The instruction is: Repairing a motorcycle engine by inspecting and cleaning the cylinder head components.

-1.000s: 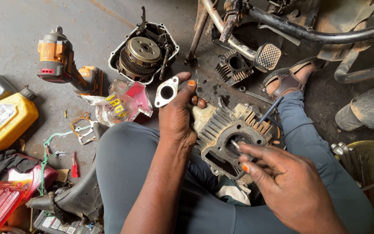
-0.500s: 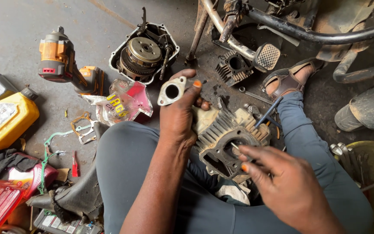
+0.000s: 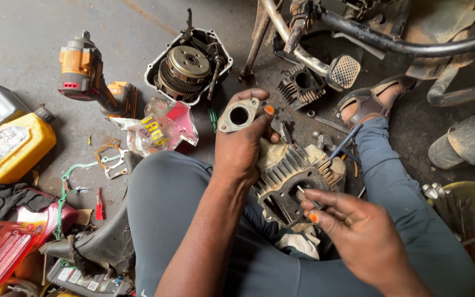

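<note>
The left hand (image 3: 243, 146) pinches one flat grey metal flange with a round hole (image 3: 239, 116) above one finned grey engine cylinder (image 3: 292, 179) on the lap, while the right hand (image 3: 358, 234) pinches one thin metal tool (image 3: 307, 197) at its bore.

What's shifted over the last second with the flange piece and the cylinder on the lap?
The left hand has lifted the small grey metal flange with a round hole up and away from the finned grey engine cylinder. The right hand keeps its thin metal tool at the cylinder's bore. The orange cordless driver and yellow oil jug lie unmoved.
</note>
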